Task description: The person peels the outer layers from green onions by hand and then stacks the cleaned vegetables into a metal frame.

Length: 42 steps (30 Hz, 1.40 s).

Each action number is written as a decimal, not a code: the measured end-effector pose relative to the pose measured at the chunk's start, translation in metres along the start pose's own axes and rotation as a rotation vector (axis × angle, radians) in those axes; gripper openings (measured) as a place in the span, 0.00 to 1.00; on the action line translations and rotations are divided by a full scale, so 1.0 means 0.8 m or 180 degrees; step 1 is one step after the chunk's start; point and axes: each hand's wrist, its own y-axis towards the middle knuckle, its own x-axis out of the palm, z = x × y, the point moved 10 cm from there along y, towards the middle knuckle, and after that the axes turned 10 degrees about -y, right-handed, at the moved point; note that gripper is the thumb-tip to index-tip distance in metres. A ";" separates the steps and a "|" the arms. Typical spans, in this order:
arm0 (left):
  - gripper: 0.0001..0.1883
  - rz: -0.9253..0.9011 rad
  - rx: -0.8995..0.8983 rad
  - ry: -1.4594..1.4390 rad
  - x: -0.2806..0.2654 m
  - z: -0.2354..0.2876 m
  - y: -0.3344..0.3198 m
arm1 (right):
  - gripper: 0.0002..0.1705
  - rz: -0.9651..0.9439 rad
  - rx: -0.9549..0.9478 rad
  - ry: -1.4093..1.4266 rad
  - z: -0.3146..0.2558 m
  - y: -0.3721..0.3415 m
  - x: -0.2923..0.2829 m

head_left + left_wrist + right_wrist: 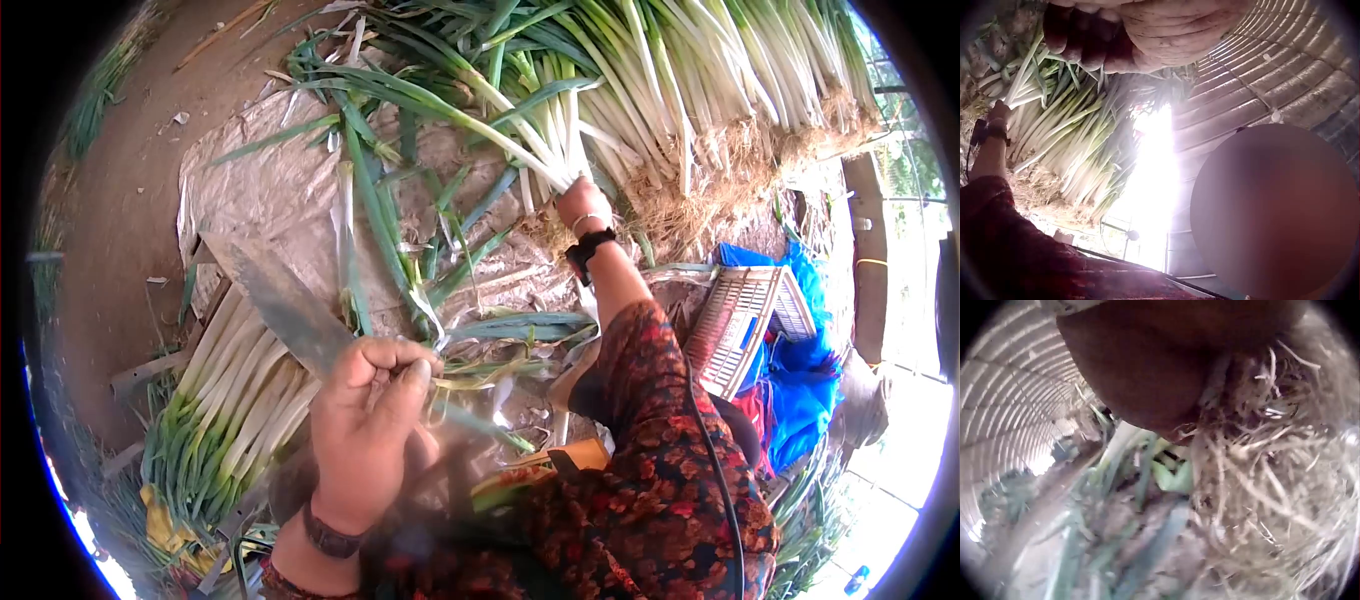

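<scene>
In the head view my right hand [582,205] grips the white lower ends of a few long green onions [545,158], their green tops spreading up and left. My right hand [1147,369] looks dark in the right wrist view, close beside a tangle of dry roots [1266,481]. Lower left, my raised left hand [365,430] has curled fingers, the thumb laid against the index finger. A yellowish dry leaf strip [480,380] overlaps its fingertips in this view. Behind it runs a flat grey board-like strip [285,305]. From the left wrist, my left hand [1166,31] fills the top edge.
A big heap of green onions [720,80] with roots lies at the upper right. White ends upward, another bundle [230,400] sits at the left. Loose leaves cover a pale sheet [240,170]. A plastic crate [735,320] stands right beside blue cloth [805,390].
</scene>
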 end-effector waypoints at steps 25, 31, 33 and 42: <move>0.07 0.1091 0.0965 -0.0617 -0.069 0.029 0.010 | 0.18 -0.1790 -0.1021 0.0568 -0.019 -0.401 0.130; 0.06 0.0574 0.0434 -0.0502 -0.057 -0.034 0.026 | 0.16 -0.2383 -0.0054 0.2150 0.006 -0.394 0.122; 0.06 0.0502 0.0427 -0.0283 -0.056 -0.056 0.035 | 0.13 -0.2407 -0.0230 0.2563 0.006 -0.386 0.118; 0.44 -0.0664 -0.1264 -0.0239 0.019 -0.166 -0.007 | 0.12 -0.2323 -0.1621 0.2520 -0.031 -0.606 -0.102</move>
